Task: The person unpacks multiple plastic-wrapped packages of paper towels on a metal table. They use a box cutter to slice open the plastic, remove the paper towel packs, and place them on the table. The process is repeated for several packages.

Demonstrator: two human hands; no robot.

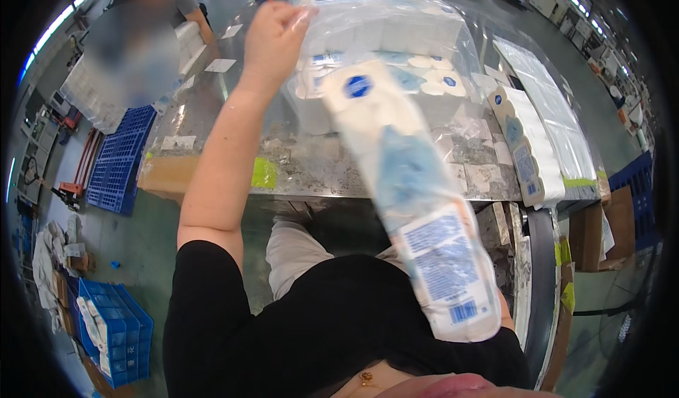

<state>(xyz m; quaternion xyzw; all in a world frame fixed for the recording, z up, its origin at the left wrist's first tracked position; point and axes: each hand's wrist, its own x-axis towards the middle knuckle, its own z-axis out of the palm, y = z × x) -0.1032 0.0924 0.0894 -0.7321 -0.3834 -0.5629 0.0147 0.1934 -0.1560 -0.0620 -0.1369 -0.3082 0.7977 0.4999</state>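
My left hand [278, 41] is raised at the far side of the table, fingers pinched on the edge of a clear plastic bag [336, 27]. Inside that large bag, white wrapped packs of rolls [417, 34] stand in rows. A long white and blue pack of rolls [414, 165], slightly blurred, is tilted in the air in front of me, its lower end by my chest. Only a bit of my right forearm [506, 312] shows beside the pack. My right hand is behind the pack, apparently holding it up; its fingers are hidden.
Another long roll pack [527, 147] lies at the table's right, beside a stack of flat plastic bags [548, 108]. Cardboard [170, 175] covers the left front edge. A co-worker [170, 9] stands at far left, near blue pallets [122, 161]. A blue crate [117, 331] sits lower left.
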